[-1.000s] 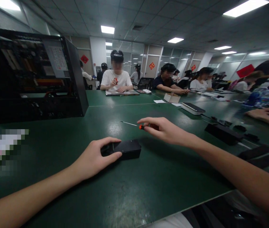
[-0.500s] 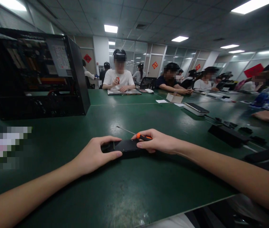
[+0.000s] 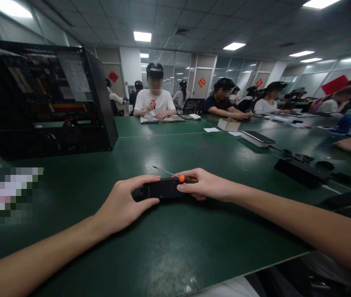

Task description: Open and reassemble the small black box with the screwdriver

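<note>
A small black rectangular box (image 3: 164, 189) is held low over the green table, one end in each hand. Around its left end curve the fingers and thumb of my left hand (image 3: 128, 199). My right hand (image 3: 202, 184) grips the right end, thumb on the near face. That same hand also keeps a screwdriver (image 3: 182, 178) with an orange and black handle. Its thin metal shaft points up and left over the box's far edge. My right fingers cover most of the handle. Small light dots, perhaps screws, show on the box's face.
An open black computer case (image 3: 99, 103) stands at the left on the green table (image 3: 150, 247). To the right lie a white-sided device (image 3: 258, 138), a black block (image 3: 300, 172) and cables. Further back are a small carton (image 3: 228, 124) and several seated people.
The black box has tipped between my hands, so its broad face turns more toward me. The screwdriver has turned slightly with my right hand. Both hands keep their hold.
</note>
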`<state>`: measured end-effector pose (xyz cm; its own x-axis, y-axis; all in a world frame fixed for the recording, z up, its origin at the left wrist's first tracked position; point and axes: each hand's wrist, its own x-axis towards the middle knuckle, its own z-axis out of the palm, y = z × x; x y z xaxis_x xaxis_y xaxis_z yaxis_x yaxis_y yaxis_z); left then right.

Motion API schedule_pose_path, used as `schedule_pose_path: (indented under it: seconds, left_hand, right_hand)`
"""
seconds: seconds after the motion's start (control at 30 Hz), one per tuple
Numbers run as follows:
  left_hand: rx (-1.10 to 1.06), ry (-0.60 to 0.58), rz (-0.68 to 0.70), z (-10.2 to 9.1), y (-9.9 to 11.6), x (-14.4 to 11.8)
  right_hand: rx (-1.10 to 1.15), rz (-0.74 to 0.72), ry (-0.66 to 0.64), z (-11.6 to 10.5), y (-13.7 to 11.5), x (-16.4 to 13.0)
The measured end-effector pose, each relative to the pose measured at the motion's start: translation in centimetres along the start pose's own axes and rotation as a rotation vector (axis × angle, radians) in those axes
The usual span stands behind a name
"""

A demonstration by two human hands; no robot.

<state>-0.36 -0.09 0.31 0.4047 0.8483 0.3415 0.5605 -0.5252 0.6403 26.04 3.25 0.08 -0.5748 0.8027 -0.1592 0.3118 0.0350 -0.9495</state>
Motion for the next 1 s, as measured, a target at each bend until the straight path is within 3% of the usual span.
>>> schedule_pose_path:
  seconds: [0.17,0.37,0.4,0.47,0.63,0.8,1.0]
  left_hand:
    - [-0.050,0.020,0.013,0.5,-0.6,0.3]
    - [-0.530,0.133,-0.347,1.7,0.3,0.6]
    - [-0.623,0.172,-0.343,2.0,0.6,0.6]
    - [-0.764,0.126,-0.322,2.6,1.0,0.4]
    - [-0.760,0.095,-0.264,3.3,1.1,-0.1]
    - [-0.926,0.122,-0.261,3.1,0.6,0.3]
    - [-0.849,0.130,-0.388,2.5,-0.2,1.1]
  right_hand:
    - [0.107,-0.028,0.052,0.7,0.4,0.4]
    - [0.382,-0.167,0.103,2.7,0.3,0.3]
    - [0.435,-0.183,0.107,3.3,0.2,0.3]
    - [0.528,-0.204,0.095,4.5,-0.1,0.3]
    - [0.664,-0.172,-0.045,7.1,-0.5,0.6]
    - [0.386,-0.195,0.040,6.0,-0.4,1.0]
    - [-0.449,-0.568,0.368,1.2,-1.3,-0.4]
